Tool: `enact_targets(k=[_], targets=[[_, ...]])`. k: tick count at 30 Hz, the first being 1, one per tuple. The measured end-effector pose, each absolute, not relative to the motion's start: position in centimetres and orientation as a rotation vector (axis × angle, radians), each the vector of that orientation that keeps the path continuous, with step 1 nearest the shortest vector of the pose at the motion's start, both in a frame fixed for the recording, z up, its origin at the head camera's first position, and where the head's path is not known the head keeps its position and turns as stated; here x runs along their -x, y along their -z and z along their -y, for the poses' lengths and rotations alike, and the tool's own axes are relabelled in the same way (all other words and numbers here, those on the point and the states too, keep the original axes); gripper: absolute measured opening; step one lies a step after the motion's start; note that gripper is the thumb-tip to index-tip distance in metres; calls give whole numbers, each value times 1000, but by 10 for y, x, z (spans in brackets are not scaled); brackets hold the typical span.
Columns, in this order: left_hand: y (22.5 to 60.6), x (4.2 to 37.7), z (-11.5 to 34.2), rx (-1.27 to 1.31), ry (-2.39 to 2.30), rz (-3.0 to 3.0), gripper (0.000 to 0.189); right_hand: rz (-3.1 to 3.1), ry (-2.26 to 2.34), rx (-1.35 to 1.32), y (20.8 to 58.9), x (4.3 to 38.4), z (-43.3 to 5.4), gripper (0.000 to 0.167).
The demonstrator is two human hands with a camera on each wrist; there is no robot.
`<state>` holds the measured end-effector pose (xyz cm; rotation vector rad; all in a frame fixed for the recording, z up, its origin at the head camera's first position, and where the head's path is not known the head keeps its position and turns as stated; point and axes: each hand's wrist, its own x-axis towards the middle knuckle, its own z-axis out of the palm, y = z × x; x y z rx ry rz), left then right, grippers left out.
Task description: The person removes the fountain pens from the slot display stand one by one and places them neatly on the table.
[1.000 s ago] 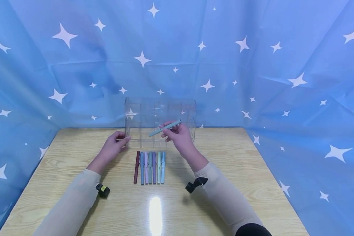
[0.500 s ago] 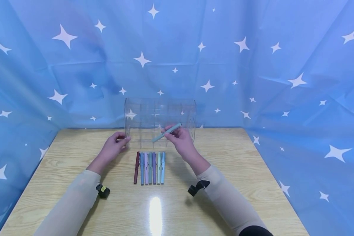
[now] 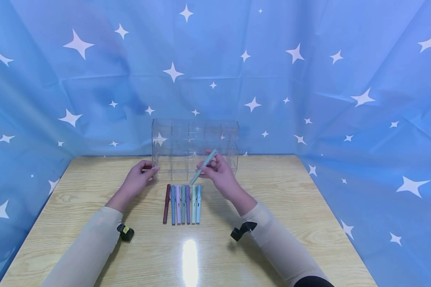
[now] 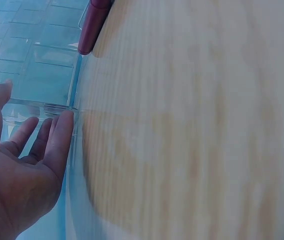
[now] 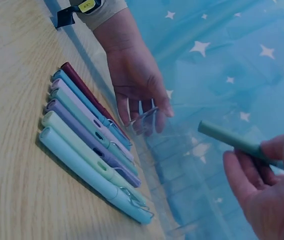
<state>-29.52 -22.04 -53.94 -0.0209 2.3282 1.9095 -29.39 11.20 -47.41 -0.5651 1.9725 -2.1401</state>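
A clear compartmented organizer (image 3: 180, 162) stands upright at the back of the table. My left hand (image 3: 138, 177) holds its left side edge, with the thumb at the front and fingers (image 4: 57, 145) along the outer side. My right hand (image 3: 222, 177) pinches a grey-green pen (image 3: 203, 166) between thumb and fingers in front of the organizer. That pen slants, its lower end above the row; in the right wrist view the pen (image 5: 227, 136) extends well beyond the fingertips. Below lies a row of several capped pens, from a dark red pen (image 3: 167, 204) at left to a light blue pen (image 3: 198, 204) at right.
The wooden table (image 3: 273, 187) carries the pens and organizer. A blue curtain with white stars (image 3: 309, 79) hangs right behind the table's back edge. Each wrist bears a small black camera, such as the right wrist camera (image 3: 242, 231).
The pen in my right hand has turned steeper, its lower end swinging down and toward me over the row. My right hand has shifted slightly toward me. The left hand stays put.
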Motion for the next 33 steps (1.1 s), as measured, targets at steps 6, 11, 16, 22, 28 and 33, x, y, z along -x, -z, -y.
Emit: enact_targets(k=[6,11,16,22,28,33], targets=[[539,293,220,19,-1906,-2337,62,-2044,2069,578,479,292,-115,72],[540,294,221,20,-1910,-2337,60,-2106,2001,573,481,291,-118,78],[540,294,221,16,-1911,-2340,60,-2054,2055,583,484,289,-121,96],[539,293,221,16,-1908,-2339,61,-2115,2021,591,486,287,-125,91],[540,295,221,24,-1915,-2335,61,-2164,1952,578,490,285,-130,88],[540,295,220,19,-1915,-2336,61,-2172,1897,545,494,283,-134,86]])
